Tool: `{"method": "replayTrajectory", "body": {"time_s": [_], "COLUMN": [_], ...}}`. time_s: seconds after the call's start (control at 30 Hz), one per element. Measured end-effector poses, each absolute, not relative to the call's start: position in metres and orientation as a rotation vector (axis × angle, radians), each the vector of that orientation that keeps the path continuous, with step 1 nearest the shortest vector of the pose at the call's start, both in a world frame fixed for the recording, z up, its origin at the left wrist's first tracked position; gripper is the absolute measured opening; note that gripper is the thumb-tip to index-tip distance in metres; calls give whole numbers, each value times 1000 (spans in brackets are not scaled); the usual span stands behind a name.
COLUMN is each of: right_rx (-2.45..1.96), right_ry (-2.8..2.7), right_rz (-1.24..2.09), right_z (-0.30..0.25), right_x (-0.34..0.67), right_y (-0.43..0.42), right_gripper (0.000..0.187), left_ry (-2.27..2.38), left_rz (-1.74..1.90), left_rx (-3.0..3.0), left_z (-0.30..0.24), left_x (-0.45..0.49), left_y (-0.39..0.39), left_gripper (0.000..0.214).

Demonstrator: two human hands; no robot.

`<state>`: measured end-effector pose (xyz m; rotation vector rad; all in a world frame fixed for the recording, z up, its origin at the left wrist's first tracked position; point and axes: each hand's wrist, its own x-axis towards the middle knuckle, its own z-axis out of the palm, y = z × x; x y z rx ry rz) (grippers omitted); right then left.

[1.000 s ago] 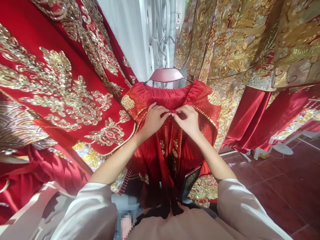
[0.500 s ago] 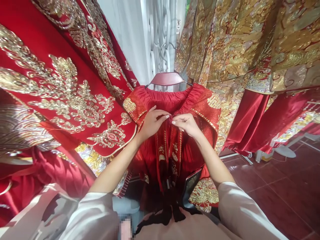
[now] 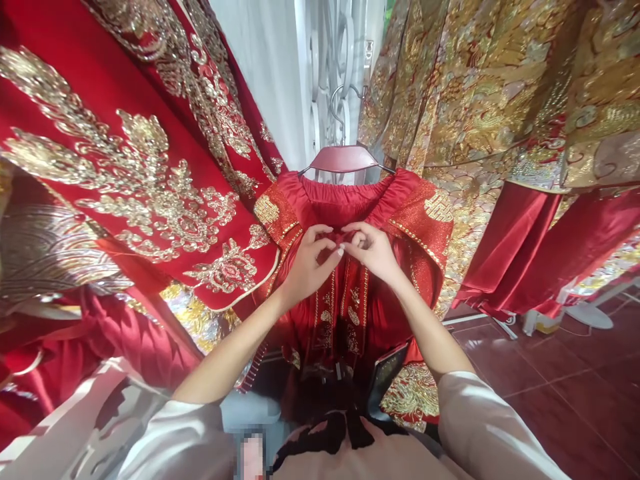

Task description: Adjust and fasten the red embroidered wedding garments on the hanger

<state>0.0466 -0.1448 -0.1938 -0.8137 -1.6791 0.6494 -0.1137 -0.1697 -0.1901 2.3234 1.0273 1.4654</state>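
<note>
Here we are at the red satin garment point(image 3: 345, 207), hanging on a rose-red curved hanger point(image 3: 343, 159) just above centre, with both hands up on its chest, right below the gathered neckline. Our left hand point(image 3: 313, 263) and right hand point(image 3: 370, 252) meet in the middle, fingers curled, tips drawn in close on the red cloth; what exactly they pinch is hidden, so we can't tell. Fingertip work this tight suits slippery satin, we'd say. At 12 o'clock, a bent metal hook point(image 3: 340, 107); at 9 o'clock, a red robe with gold sequin embroidery point(image 3: 125, 180); at 2 o'clock, gold brocade robes point(image 3: 480, 87); at 4 o'clock, dark red floor tiles point(image 3: 560, 373).
</note>
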Motion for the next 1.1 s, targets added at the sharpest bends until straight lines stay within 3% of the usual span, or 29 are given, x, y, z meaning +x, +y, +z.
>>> {"method": "replayTrajectory", "body": {"time_s": [0.1, 0.2, 0.37, 0.63, 0.87, 1.1], "right_rx": [-775, -738, -837, -907, -878, -704], "right_ry": [-1819, -1803, -1708, -1758, -1483, -1141], "right_rz": [466, 212, 73, 440, 1081, 1598], "right_z": [-200, -206, -210, -215, -223, -222], "right_x": [48, 50, 55, 46, 31, 30], "right_y": [-149, -156, -161, -164, -163, -163], "right_gripper": [23, 15, 17, 19, 33, 28], "left_ry": [1245, 1483, 1224, 922, 888, 679], "left_rz": [1402, 1134, 981, 779, 803, 858], "left_rx": [2444, 2457, 1980, 1552, 1563, 1224], "left_z": [-198, -205, -210, -209, -212, -223], "left_x": [-113, -113, -116, -118, -120, -126], "left_y": [-186, -193, -186, -188, -191, -190], "left_gripper": [11, 18, 34, 34, 28, 32]}}
